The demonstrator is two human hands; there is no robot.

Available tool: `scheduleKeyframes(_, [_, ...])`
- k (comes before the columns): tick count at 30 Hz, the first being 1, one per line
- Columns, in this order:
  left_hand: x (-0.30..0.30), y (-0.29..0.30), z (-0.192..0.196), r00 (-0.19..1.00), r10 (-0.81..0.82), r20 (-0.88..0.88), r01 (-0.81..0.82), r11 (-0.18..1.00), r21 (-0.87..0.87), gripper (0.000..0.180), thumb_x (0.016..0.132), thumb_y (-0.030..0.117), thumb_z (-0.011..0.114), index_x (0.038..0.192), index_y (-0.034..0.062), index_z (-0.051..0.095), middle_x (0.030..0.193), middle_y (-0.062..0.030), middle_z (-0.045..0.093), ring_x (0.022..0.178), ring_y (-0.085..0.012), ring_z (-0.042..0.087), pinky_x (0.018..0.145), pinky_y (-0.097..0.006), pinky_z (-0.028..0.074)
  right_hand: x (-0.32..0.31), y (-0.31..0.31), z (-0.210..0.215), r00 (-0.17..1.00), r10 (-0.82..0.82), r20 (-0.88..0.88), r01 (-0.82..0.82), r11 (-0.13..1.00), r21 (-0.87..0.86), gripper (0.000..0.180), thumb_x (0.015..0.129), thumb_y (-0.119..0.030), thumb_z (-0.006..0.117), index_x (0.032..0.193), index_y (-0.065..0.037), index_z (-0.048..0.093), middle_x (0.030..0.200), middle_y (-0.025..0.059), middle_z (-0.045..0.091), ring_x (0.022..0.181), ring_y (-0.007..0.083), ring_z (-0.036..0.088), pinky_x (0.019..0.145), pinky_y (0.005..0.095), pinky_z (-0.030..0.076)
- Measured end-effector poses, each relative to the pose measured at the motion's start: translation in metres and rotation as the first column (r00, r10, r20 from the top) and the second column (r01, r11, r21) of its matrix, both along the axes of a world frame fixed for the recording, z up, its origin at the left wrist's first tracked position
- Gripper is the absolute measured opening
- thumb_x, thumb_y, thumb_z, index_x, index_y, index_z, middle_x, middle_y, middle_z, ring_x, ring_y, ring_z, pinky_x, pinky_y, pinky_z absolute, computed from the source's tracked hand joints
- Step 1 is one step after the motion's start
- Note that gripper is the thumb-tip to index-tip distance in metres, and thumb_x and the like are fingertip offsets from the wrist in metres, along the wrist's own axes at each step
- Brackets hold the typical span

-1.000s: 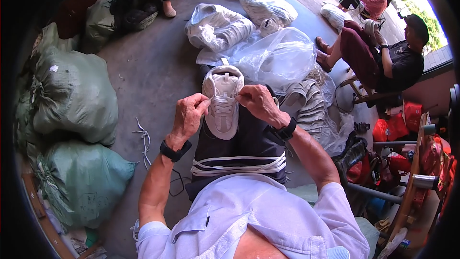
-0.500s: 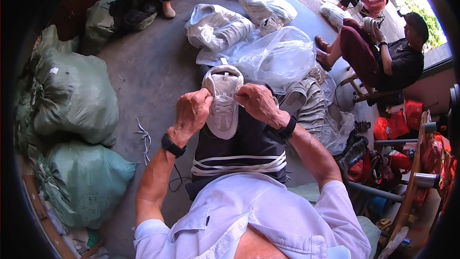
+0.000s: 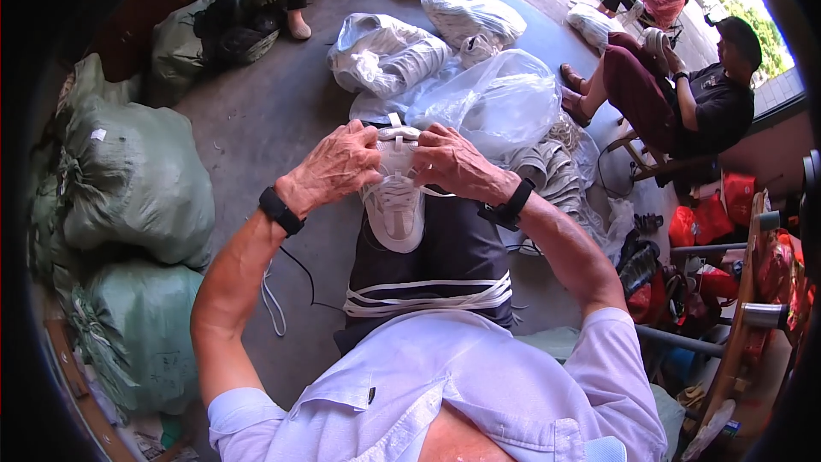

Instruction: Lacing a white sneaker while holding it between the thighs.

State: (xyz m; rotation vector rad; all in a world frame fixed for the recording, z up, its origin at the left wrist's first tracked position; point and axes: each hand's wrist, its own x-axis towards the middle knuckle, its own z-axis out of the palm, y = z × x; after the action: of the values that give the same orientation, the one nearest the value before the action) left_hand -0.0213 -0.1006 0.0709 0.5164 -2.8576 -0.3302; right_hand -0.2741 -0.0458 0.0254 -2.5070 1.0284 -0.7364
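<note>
A white sneaker (image 3: 395, 210) rests on my lap with its toe toward me. My left hand (image 3: 333, 167) grips its left side near the tongue. My right hand (image 3: 453, 162) pinches the laces on the right side of the tongue. White laces (image 3: 428, 295) lie across my dark shorts. A black band sits on each of my wrists.
Green sacks (image 3: 128, 180) are stacked at the left. Clear plastic bags (image 3: 496, 98) with white shoes lie ahead, and a pile of sneakers (image 3: 556, 171) sits at my right. A seated person (image 3: 684, 94) is at the far right; loose laces (image 3: 274, 299) lie on the concrete floor.
Both hands have closed in on the top of the sneaker, left hand moving up and right. The shoe stays on my lap.
</note>
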Motion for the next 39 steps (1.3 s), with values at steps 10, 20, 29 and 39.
scheduleKeyframes(10, [-0.005, 0.025, -0.020, 0.963, 0.262, -0.064, -0.264, 0.964, -0.026, 0.014, 0.078, 0.013, 0.063, 0.072, 0.0016, 0.068, 0.092, -0.0065, 0.057, 0.096, -0.0263, 0.051, 0.087, -0.040, 0.045, 0.008, 0.009, 0.004, 0.989, -0.134, -0.061, 0.135, 0.991, 0.014, 0.010, 0.077, -0.020, 0.068, 0.073, -0.010, 0.071, 0.088, 0.0063, 0.060, 0.092, 0.0251, 0.049, 0.080, 0.0407, 0.036])
scheduleKeyframes(20, [-0.017, 0.015, -0.053, 0.837, 0.478, -0.266, -0.301, 0.808, 0.507, 0.015, 0.084, 0.018, 0.074, 0.090, 0.0048, 0.075, 0.080, -0.0058, 0.059, 0.076, -0.0190, 0.054, 0.073, -0.036, 0.045, 0.040, -0.036, 0.004, 0.894, -0.414, 0.169, 0.410, 0.910, 0.061, 0.014, 0.079, -0.017, 0.064, 0.077, -0.004, 0.068, 0.084, 0.0128, 0.060, 0.087, 0.0290, 0.053, 0.078, 0.0411, 0.039])
scheduleKeyframes(29, [-0.028, 0.023, -0.061, 0.546, 0.770, -0.331, -0.111, 0.458, 0.882, 0.019, 0.088, 0.016, 0.073, 0.091, -0.0027, 0.073, 0.083, -0.0003, 0.067, 0.076, -0.0083, 0.057, 0.068, -0.028, 0.047, 0.058, -0.025, 0.013, 0.838, -0.401, 0.370, 0.404, 0.912, 0.073, 0.008, 0.079, -0.010, 0.070, 0.084, -0.003, 0.069, 0.088, 0.0136, 0.059, 0.087, 0.0318, 0.055, 0.078, 0.0418, 0.042])
scheduleKeyframes(39, [-0.027, 0.019, -0.051, 0.551, 0.796, -0.251, -0.082, 0.351, 0.933, 0.020, 0.089, 0.019, 0.070, 0.093, 0.0002, 0.075, 0.080, -0.0003, 0.069, 0.072, -0.0072, 0.057, 0.067, -0.025, 0.047, 0.047, 0.011, -0.013, 0.962, -0.199, 0.187, 0.214, 0.975, -0.063, 0.009, 0.074, -0.006, 0.068, 0.080, -0.009, 0.062, 0.096, 0.0096, 0.054, 0.100, 0.0299, 0.048, 0.086, 0.0426, 0.034])
